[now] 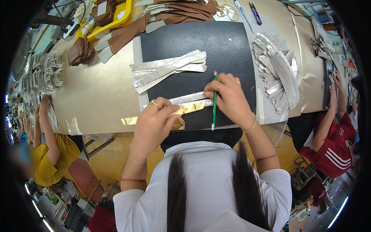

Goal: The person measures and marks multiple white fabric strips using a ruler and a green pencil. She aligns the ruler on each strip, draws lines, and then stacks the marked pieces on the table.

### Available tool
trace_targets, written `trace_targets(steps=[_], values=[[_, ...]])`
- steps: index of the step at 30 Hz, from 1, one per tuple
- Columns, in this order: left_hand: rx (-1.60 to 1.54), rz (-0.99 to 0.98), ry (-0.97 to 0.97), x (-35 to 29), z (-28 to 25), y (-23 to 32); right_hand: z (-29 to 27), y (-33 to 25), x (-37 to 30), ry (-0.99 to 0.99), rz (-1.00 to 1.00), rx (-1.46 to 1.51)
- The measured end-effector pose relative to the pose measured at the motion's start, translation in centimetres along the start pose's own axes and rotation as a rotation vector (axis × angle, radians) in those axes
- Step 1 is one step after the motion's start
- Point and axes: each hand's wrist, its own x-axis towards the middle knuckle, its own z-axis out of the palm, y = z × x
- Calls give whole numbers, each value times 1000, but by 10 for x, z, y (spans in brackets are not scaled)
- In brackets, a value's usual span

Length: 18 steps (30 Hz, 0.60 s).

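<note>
My left hand (148,121) is closed on a narrow yellow strip (192,107) with dark marks, its fingers pinching it near the front edge of the black mat (228,46). Between the fingers of my right hand (234,101) is a green pencil (214,112), roughly upright in the picture. The right fingertips are at the end of a silvery-grey strip (188,99), which lies flat beside the yellow one. Farther back on the mat, several similar silvery strips (170,73) overlap in a crossed bunch.
A loose pile of silvery strips (278,73) sits right of the mat. Brown flat pieces (129,33) and a yellow tray (123,17) occupy the far left. A blue pen (244,16) and dark snips (255,14) lie at the back. Co-workers (332,133) sit either side.
</note>
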Motion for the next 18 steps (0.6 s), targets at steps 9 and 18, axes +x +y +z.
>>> trace_targets(steps=[9, 18], values=[[30, 133, 180, 25, 44, -7, -31, 25, -13, 257, 264, 219], [57, 140, 168, 29, 47, -10, -25, 26, -20, 244, 253, 200]])
